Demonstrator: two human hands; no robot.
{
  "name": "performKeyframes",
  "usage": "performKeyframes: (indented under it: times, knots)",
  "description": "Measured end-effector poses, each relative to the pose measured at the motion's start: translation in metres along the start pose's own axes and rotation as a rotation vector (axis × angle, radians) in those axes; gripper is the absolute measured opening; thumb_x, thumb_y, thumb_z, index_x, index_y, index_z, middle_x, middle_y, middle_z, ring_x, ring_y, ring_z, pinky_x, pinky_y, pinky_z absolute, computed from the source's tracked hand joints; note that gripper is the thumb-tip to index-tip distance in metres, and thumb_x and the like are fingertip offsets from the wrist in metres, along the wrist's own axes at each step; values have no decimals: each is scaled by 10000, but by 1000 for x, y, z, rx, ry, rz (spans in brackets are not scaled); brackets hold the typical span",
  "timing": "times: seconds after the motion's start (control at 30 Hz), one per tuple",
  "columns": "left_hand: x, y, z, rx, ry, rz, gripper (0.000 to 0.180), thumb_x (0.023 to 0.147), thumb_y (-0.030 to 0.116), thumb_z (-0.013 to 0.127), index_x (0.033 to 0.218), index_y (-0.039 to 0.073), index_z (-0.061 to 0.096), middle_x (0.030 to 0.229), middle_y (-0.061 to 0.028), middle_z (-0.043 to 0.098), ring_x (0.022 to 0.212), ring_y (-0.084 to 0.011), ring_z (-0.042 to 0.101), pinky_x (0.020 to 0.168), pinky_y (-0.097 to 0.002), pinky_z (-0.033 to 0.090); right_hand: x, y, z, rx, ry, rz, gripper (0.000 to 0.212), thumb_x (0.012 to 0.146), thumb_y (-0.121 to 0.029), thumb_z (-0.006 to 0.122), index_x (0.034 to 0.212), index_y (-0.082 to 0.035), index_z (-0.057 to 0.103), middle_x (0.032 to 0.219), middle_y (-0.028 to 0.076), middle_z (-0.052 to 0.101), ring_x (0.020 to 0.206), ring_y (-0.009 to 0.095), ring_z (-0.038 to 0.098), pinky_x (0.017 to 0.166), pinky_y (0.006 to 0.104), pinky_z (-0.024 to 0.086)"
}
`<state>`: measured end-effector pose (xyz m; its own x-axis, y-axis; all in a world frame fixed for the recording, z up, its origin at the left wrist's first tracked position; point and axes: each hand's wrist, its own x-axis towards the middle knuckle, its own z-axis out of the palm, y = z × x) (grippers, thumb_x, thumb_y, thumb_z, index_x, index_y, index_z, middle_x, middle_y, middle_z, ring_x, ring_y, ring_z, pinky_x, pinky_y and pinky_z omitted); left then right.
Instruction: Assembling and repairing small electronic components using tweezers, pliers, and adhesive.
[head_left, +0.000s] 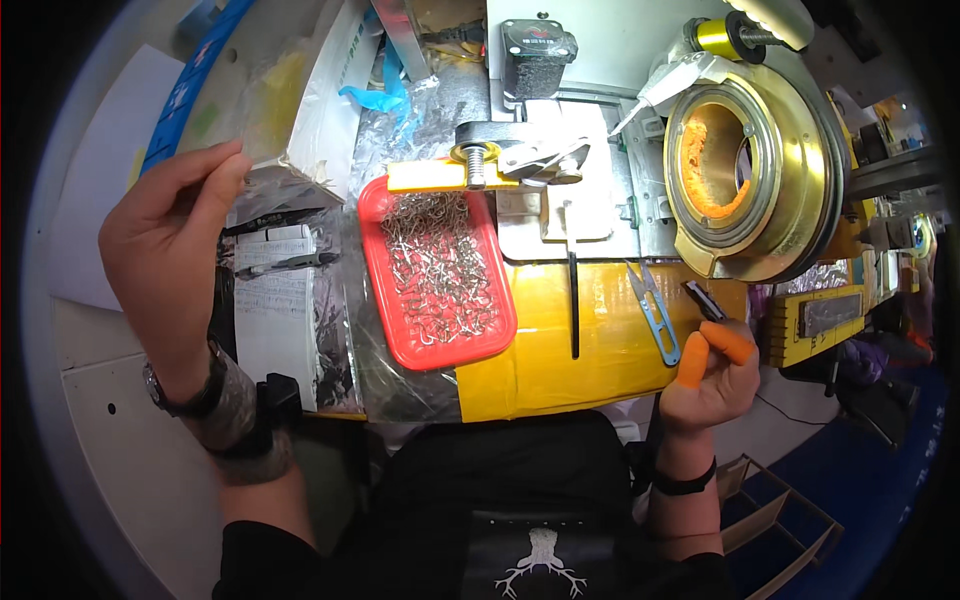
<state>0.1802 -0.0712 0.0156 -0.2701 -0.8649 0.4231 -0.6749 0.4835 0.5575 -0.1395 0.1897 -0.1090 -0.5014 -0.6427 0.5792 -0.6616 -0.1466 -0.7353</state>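
Note:
My left hand [172, 235] is raised at the left, thumb and forefinger pressed together in a pinch. Anything between those fingertips is too small to make out. My right hand [718, 388] wears orange finger cots on two fingers, their tips close together; I cannot see what they hold, if anything. Beside it lie blue-handled thread snips [657, 318] and a small black tool [706, 300]. Between my hands, a red tray [450, 352] holds a heap of small metal hooks [435, 265]. Just behind the tray stands a clamp-like machine head [520, 160].
A large brass-coloured ring [790, 170] with orange lining stands at the back right, below a spool of yellow line [722, 38]. A notebook [272, 320] with a pen [290, 265] lies at left. An open white box [318, 110] stands behind my left hand.

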Motion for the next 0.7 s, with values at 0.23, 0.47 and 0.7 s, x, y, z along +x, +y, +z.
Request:
performKeyframes:
  times: [0.23, 0.47, 0.7]
  knots:
    - [-6, -7, 10, -276, 46, 134, 170, 812, -88, 826, 946, -7, 760, 881, -47, 736, 774, -86, 645, 710, -220, 495, 0, -1, -2, -64, 6, 1, 152, 929, 83, 651, 1079, 73, 632, 890, 110, 607, 714, 129, 555, 638, 221, 449]
    - [-36, 4, 37, -121, -482, 349, 176, 834, 31, 799, 1000, 10, 742, 850, -127, 696, 762, -281, 652, 726, -372, 510, -2, 1, 2, 17, 34, 0, 148, 951, 98, 636, 1093, 58, 639, 959, 34, 575, 734, 45, 425, 654, 185, 322]
    - [-53, 21, 66, 61, -535, 389, 218, 814, 84, 797, 1020, 31, 750, 956, -115, 652, 955, -327, 596, 845, -429, 508, 3, -2, -4, -45, -35, 8, 129, 935, 84, 647, 1061, 57, 649, 950, 52, 593, 741, 56, 453, 658, 189, 341]
